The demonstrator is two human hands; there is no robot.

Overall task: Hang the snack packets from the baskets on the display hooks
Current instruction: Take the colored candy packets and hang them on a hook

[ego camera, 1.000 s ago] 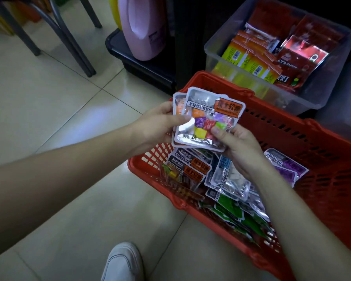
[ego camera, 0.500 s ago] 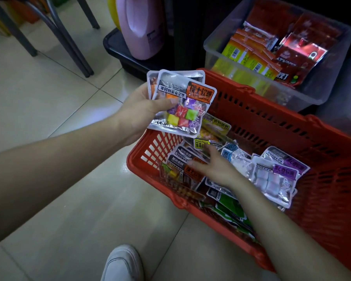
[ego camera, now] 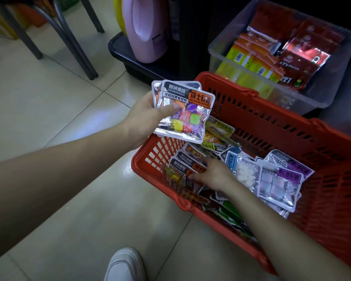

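My left hand (ego camera: 144, 120) grips a small stack of silver candy packets (ego camera: 186, 112) with orange labels and coloured cubes inside, held above the left corner of the red plastic basket (ego camera: 251, 94). The basket stands on the floor and holds several loose snack packets. My right hand (ego camera: 215, 175) is down inside it. Its thumb and fingers pinch another orange-labelled packet (ego camera: 182, 165) at the left of the pile. Packets with white candy (ego camera: 245, 175) and purple labels (ego camera: 282, 179) lie to the right of that hand. No display hooks are in view.
Behind the basket a clear plastic bin (ego camera: 217, 47) holds red and yellow snack packs. A pink bottle (ego camera: 148, 27) stands in a black tray (ego camera: 122, 55). Metal chair legs (ego camera: 69, 37) rise at the far left. My white shoe (ego camera: 124, 264) is on the tiled floor.
My right hand let go of the held stack and dropped into the basket onto the orange-labelled packets. My left hand moved the stack left and a little up.
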